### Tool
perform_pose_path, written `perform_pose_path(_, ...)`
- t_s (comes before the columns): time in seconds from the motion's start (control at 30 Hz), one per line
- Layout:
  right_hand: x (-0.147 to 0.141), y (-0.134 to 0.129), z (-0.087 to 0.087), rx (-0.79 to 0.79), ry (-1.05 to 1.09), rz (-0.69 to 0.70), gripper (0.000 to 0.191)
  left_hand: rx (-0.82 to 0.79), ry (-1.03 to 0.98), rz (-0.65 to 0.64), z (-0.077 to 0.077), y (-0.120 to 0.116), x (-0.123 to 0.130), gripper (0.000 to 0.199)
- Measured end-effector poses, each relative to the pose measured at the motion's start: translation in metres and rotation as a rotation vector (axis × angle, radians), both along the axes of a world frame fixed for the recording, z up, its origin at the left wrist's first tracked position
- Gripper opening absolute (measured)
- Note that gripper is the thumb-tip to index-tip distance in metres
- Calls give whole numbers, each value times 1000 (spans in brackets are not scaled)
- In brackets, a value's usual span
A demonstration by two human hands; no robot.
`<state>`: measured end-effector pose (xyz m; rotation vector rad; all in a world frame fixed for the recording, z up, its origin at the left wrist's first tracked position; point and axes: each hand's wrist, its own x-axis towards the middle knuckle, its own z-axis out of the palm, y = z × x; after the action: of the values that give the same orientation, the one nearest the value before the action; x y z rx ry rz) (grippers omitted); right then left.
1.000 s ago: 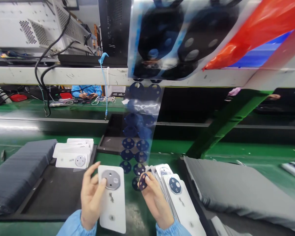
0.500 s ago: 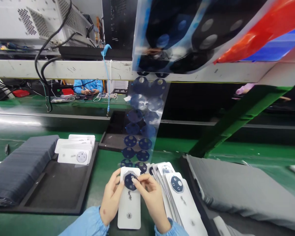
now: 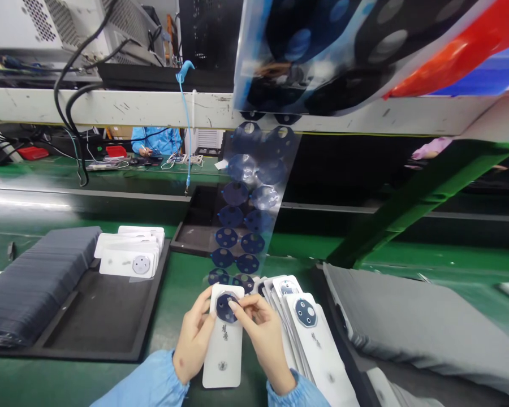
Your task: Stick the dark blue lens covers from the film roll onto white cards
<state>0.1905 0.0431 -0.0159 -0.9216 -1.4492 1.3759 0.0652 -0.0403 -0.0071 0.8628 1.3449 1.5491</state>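
A white phone back cover point(image 3: 223, 356) lies upright in front of me, with dark lettering and a small round mark on it. My left hand point(image 3: 193, 338) grips its upper left edge between thumb and fingers. With thumb and forefinger, my right hand point(image 3: 263, 333) pinches a dark blue camera sticker point(image 3: 225, 310) over the octagonal camera area; its right edge is hidden by my fingertips. Just beyond the cover hangs a clear sheet point(image 3: 275, 226) bearing rows of similar dark stickers. Right of my hand, several white covers point(image 3: 318, 339) are fanned in a stack, with dark camera areas.
To the left, a black tray point(image 3: 102, 316) holds a long row of dark grey sheets point(image 3: 42, 282) and several white covers point(image 3: 127, 264). A grey cloth-like stack point(image 3: 424, 322) lies on the right. A shelf beam point(image 3: 152, 110) crosses above. A co-worker in blue point(image 3: 156, 140) sits beyond.
My view has shifted slightly. The cover tilts a little more to the right at its top, and my right fingers still hold the sticker at the camera area.
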Motion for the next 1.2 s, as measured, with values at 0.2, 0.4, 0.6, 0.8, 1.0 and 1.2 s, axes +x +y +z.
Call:
perform_pose_path(0.2,1,0,0,-47,-19,15,30,-8,18,-22,3,-1,0,54)
perform_pose_path(0.4,1,2,-4,-45,-35,25,29,-35,51,-15,3,-1,-1,60)
perform_pose_path(0.6,0,-1,-3,-21,-39,-10,29,-50,68,-20,1,-2,-2,65)
perform_pose_path(0.8,-1,-3,1,28,-80,-24,28,-57,81,-34,0,-1,1,64)
perform_pose_path(1.0,-3,-11,-4,390,-167,-129,22,-8,93,60,4,-1,7,50)
perform_pose_path(1.2,-15,-9,-24,422,-116,-317,50,55,48,154,-21,6,13,63)
